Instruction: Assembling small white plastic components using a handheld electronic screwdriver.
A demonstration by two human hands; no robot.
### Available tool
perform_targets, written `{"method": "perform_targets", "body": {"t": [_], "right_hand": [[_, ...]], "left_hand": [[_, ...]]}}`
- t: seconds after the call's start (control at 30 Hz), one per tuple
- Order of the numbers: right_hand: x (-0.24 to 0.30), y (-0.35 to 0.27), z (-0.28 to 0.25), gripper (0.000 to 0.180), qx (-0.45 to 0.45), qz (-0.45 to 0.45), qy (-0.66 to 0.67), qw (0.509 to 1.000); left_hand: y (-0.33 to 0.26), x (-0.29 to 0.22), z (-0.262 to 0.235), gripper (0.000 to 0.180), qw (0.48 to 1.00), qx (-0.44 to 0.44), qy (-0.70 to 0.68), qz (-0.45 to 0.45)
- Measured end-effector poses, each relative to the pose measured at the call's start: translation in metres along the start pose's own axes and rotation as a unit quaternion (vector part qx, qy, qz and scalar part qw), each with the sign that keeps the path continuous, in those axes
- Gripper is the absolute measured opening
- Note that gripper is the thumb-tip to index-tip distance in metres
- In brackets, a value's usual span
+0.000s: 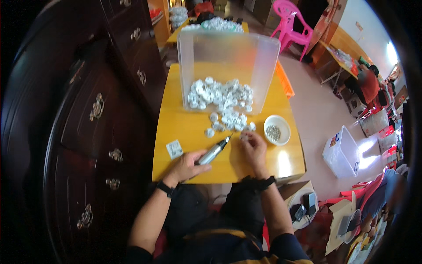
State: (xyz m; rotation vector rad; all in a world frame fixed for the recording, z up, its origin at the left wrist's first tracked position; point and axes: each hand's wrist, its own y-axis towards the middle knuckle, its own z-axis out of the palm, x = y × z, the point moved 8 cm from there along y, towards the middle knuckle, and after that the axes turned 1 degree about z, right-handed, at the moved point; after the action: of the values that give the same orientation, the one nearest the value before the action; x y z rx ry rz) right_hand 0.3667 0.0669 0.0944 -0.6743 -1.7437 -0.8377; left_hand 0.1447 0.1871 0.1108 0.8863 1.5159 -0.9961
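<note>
My left hand [183,168] is wrapped around a silver electric screwdriver [212,153], its dark narrow tip slanting up toward the right. Across from that tip, my right hand [256,150] pinches a small white plastic part [244,137] just above the table. Loose white round parts [233,119] lie in front of both hands. More of the same white parts [220,93] fill the bottom of a clear plastic bin [263,79] tipped on its side, opening toward me. Right of my right hand stands a white bowl [286,128] with small metal screws [273,132] in it.
The yellow table [173,127] carries a white printed card [174,149] at left. Dark wooden drawers [88,132] stand close on my left. To the right are a clear box [340,154] on the floor, a pink chair [292,26] and a seated person [369,86].
</note>
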Motion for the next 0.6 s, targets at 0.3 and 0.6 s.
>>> {"method": "perform_targets", "body": {"t": [0.3, 0.6], "right_hand": [[0.071, -0.02, -0.022, 0.021, 0.101, -0.153, -0.343, 0.921], [0.078, -0.041, -0.039, 0.041, 0.088, -0.112, -0.408, 0.902]], "left_hand": [[0.005, 0.0, -0.006, 0.057, 1.0, -0.014, 0.012, 0.022], [0.001, -0.001, -0.003, 0.059, 0.999, -0.005, 0.017, 0.048]]}}
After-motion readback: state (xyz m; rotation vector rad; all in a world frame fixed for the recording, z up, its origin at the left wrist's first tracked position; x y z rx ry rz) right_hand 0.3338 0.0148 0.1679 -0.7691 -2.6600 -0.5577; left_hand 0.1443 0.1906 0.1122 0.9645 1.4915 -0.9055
